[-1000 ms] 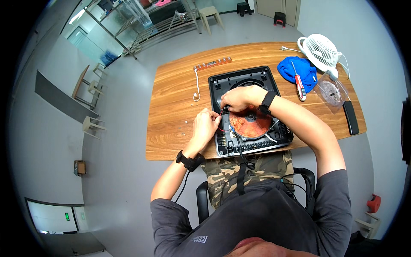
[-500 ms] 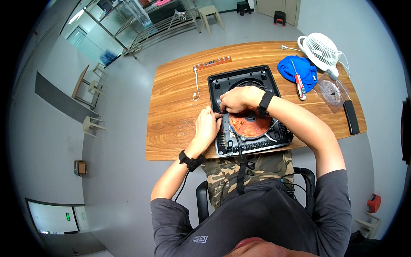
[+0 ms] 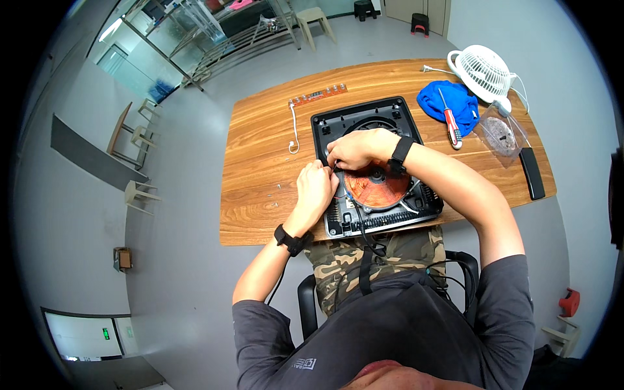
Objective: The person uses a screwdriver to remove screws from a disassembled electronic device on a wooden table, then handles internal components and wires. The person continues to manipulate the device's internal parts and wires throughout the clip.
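Left hand (image 3: 315, 190) has shifted inward over the last second, fingertips now up against the right hand (image 3: 361, 148); the red wire (image 3: 338, 197) between them is mostly covered. So both hands work one spot, left side of the open black housing (image 3: 334, 132), beside the copper coil (image 3: 377, 191). Housing sits at the counter's (image 3: 260, 146) near edge. Fingers bent on both, pinch-like; can't tell what's gripped. Writing: pale print (image 3: 304, 364) on the dark shirt (image 3: 416, 312), green sign (image 3: 106, 333) lower left, too small to read.
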### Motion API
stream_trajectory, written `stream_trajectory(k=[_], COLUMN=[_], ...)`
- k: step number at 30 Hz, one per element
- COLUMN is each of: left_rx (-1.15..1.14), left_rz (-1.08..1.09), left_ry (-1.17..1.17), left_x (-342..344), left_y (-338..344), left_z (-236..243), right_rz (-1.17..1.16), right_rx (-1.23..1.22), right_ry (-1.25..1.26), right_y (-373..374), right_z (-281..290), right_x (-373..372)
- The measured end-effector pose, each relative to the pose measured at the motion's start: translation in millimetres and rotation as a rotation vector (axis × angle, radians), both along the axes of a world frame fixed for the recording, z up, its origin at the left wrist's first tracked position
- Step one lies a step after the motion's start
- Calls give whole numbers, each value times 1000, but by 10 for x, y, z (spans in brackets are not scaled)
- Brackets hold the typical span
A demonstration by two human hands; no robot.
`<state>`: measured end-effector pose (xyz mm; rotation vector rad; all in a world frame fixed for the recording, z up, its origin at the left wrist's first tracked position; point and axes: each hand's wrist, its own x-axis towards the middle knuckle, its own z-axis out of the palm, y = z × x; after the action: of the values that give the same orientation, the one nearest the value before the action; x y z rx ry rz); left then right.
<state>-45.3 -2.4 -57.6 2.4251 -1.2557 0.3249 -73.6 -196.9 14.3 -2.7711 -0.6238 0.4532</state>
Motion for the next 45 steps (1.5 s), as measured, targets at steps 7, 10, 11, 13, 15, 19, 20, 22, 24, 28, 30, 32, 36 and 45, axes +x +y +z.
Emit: stream_trajectory(k=[7,10,11,13,15,19,20,22,24,28,30,32,36,45], left_rx=[-17,-10,-18,-21,-11,5,-9,-25,-30,-25,-29,-37,17,2], left_rz=[11,26,26,30,40,26,28,34,41,42,46,47,88,152], left_ry=[-17,-26,-36,-71,-123,-139,-132,-125,-128,-154,-150,-164,-200,-13], left_x=[18,26,22,9,-14,-42,-38,-36,-37,-55,-52,-83,-96,-37], left_y=[-83,-78,-85,-103,-128,-117,-111,-108,-106,-117,-110,-111,-126,-127], left_z=[-90,-130,-136,-142,-143,-120,-116,-124,-152,-149,-161,-126,-122,-128], right_rz=[31,27,36,55,31,46,43,41,38,35,38,36,63,74], right_rx=[-19,-34,-38,-46,-17,-13,-16,17,34,29,23,18,-13,138], right_ry=[36,72,63,46,60,-12,6,20,22,17,11,2,1,14], right_y=[-12,15,0,-24,-40,-47,-45,-49,-55,-49,-40,-48,-32,-130], right_z=[26,51,38,9,-12,-133,-136,-139,-138,-140,-157,-164,-143,-245], right_x=[3,-6,-10,-17,-16,0,5,5,10,12,29,29,32,51])
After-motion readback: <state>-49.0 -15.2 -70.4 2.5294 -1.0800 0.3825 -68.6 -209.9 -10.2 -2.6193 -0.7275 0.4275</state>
